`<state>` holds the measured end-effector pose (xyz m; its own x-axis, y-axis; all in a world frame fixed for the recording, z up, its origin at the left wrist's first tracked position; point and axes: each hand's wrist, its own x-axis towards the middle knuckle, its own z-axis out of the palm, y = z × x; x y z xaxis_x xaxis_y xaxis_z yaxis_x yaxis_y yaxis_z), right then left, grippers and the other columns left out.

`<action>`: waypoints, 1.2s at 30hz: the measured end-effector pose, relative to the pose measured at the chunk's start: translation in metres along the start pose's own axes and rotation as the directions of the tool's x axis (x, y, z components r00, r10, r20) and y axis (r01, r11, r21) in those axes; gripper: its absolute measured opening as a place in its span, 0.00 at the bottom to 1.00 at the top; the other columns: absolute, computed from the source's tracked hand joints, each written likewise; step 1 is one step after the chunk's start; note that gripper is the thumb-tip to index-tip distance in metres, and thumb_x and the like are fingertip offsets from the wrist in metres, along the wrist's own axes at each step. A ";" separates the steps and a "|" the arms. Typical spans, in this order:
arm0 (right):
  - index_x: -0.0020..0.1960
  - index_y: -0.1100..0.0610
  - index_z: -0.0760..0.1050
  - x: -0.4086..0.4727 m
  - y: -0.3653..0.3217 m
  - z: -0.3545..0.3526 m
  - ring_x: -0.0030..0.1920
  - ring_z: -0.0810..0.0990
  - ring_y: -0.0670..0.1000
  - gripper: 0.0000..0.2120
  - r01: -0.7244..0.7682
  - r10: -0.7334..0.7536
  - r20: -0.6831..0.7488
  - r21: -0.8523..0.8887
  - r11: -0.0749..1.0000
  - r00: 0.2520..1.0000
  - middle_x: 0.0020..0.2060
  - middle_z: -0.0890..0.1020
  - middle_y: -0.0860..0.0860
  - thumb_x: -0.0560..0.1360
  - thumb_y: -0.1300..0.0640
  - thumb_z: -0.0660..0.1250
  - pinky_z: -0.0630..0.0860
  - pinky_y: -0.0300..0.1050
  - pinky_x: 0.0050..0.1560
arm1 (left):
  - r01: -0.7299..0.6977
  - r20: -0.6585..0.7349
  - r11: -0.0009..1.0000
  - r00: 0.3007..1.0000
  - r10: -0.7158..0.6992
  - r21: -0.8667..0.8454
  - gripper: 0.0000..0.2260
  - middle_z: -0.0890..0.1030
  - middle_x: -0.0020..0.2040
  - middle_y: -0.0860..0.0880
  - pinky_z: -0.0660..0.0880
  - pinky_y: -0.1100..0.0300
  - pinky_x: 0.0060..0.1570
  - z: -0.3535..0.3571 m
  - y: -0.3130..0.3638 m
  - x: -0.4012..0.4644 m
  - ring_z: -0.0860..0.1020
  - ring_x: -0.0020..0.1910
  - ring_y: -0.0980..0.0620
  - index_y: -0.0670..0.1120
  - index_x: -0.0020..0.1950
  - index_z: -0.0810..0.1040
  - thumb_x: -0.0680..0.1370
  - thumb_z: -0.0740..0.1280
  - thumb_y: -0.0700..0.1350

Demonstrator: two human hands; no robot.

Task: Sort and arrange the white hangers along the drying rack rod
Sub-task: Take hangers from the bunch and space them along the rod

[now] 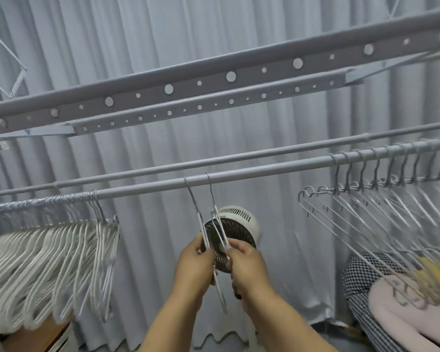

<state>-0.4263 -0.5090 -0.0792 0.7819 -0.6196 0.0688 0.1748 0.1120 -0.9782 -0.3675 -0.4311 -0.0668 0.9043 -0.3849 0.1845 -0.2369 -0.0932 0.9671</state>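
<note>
Two white hangers (215, 219) hang by their hooks from the middle of the drying rack rod (264, 170), seen edge-on. My left hand (194, 265) grips the left hanger's lower part. My right hand (247, 265) pinches the right hanger beside it. A tight bunch of several white hangers (48, 252) hangs at the rod's left end. Several thin wire hangers (381, 199) hang spaced out along the right end.
A small round fan (239, 224) stands behind the held hangers. A second thinner rod (214, 161) runs just behind the first; perforated bars (214, 80) cross overhead. Pleated curtain fills the back. Checkered and pink fabric (391, 301) lies at lower right, a wooden piece (36, 334) at lower left.
</note>
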 end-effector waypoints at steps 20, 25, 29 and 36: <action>0.48 0.50 0.75 -0.024 -0.040 -0.129 0.21 0.63 0.45 0.10 0.007 0.005 -0.221 0.051 0.999 0.975 0.26 0.71 0.50 0.80 0.61 0.57 0.60 0.37 0.20 | -0.067 0.211 0.998 0.975 0.068 -0.014 0.21 0.77 0.35 0.41 0.69 0.61 0.26 0.110 0.034 -0.039 0.71 0.29 0.48 0.55 0.55 0.81 0.75 0.58 0.33; 0.65 0.52 0.73 -0.016 -0.037 -0.152 0.23 0.64 0.46 0.15 0.015 -0.009 -0.268 0.021 1.000 0.963 0.30 0.72 0.51 0.80 0.59 0.58 0.61 0.37 0.20 | -0.081 0.243 0.997 0.966 0.082 -0.015 0.21 0.78 0.34 0.38 0.69 0.61 0.28 0.132 0.037 -0.042 0.71 0.26 0.49 0.54 0.60 0.80 0.75 0.59 0.34; 0.66 0.52 0.72 -0.013 -0.039 -0.166 0.23 0.63 0.46 0.16 0.019 -0.013 -0.274 0.020 1.000 0.962 0.29 0.72 0.51 0.80 0.59 0.58 0.61 0.37 0.21 | -0.059 0.258 0.998 0.965 0.052 0.019 0.25 0.75 0.30 0.44 0.67 0.64 0.24 0.147 0.035 -0.038 0.70 0.22 0.54 0.51 0.73 0.70 0.76 0.60 0.37; 0.68 0.52 0.72 -0.012 -0.038 -0.182 0.27 0.67 0.45 0.17 0.030 -0.041 -0.288 -0.041 0.999 0.957 0.32 0.74 0.50 0.80 0.59 0.59 0.64 0.38 0.27 | -0.048 0.287 0.998 0.957 0.037 0.033 0.26 0.75 0.26 0.48 0.70 0.61 0.25 0.164 0.042 -0.040 0.71 0.22 0.54 0.50 0.75 0.67 0.76 0.60 0.37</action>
<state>-0.5512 -0.6471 -0.0783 0.5682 -0.8214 0.0493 0.1739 0.0613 -0.9829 -0.4720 -0.5700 -0.0622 0.7552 -0.6352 0.1618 -0.2920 -0.1050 0.9506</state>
